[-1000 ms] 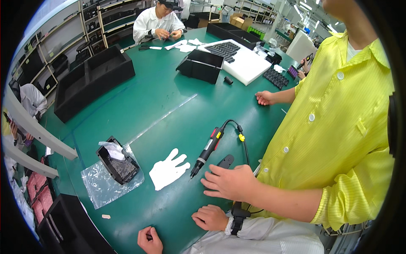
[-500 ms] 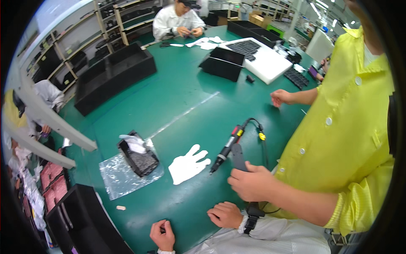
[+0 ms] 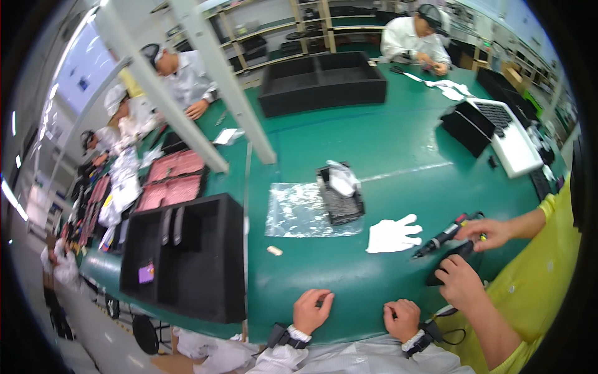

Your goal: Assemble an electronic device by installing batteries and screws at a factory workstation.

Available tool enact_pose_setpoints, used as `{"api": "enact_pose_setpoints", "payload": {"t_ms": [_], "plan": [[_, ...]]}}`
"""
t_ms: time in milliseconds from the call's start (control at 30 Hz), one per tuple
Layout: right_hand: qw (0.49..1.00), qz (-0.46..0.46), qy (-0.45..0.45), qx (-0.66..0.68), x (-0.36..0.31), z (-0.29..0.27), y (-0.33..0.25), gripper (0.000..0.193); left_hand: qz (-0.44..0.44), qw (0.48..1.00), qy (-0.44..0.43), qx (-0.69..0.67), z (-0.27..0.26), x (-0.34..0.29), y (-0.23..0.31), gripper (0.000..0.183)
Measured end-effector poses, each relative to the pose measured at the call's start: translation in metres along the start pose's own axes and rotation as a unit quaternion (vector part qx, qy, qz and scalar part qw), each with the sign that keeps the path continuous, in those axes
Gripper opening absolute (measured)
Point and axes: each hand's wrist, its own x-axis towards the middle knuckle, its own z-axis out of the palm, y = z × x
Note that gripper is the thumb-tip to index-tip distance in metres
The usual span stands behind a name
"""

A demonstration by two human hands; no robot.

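Note:
My left hand [image 3: 311, 310] rests on the green table [image 3: 324, 268] near its front edge. Its fingers are curled, with a dark spot between thumb and fingers that I cannot make out. My right hand [image 3: 402, 319] lies to the right, loosely closed, with nothing visible in it. Beyond it is a white glove [image 3: 393, 235]. Right of the glove a black electric screwdriver [image 3: 435, 242] lies beside a person in a yellow jacket [image 3: 536, 280]. That person's hands [image 3: 462, 283] are at a dark object [image 3: 441, 269], partly hidden by the fingers.
A black box [image 3: 341, 206] holding a clear pouch lies on a plastic bag [image 3: 293, 212]. A small beige piece [image 3: 274, 250] lies nearer. Left stands a divided black tray [image 3: 233, 262]; another black tray [image 3: 324, 100] sits at the back. Grey posts [image 3: 240, 93] rise at the left.
The view has swung left, so the table's contents shift rightward. The yellow-jacketed person's far hand has come to the screwdriver, and the dark object has been lowered. My hands remain on the table.

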Motion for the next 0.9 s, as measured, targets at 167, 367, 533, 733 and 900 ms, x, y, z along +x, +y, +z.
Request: {"api": "enact_pose_setpoints", "payload": {"t_ms": [167, 367, 533, 733, 900], "plan": [[1.000, 0.001, 0.010, -0.020, -0.013, 0.000, 0.013, 0.001, 0.013, 0.999, -0.006, -0.032, 0.005, 0.003, 0.005, 0.011], [0.999, -0.026, 0.028, -0.029, -0.013, 0.003, 0.014, 0.003, 0.055, 0.997, -0.002, -0.051, 0.005, 0.003, -0.003, 0.011], [1.000, -0.007, -0.004, 0.000, -0.004, 0.005, 0.003, 0.005, -0.004, 0.999, -0.009, -0.037, -0.005, 0.000, -0.013, 0.007], [0.999, -0.001, 0.004, -0.033, -0.008, -0.007, 0.005, 0.004, 0.002, 0.999, -0.045, -0.014, 0.001, 0.007, 0.003, 0.008], [1.000, -0.002, -0.001, -0.019, -0.008, -0.008, 0.007, 0.003, -0.010, 0.999, -0.041, -0.003, 0.004, 0.004, 0.001, 0.008]]}}
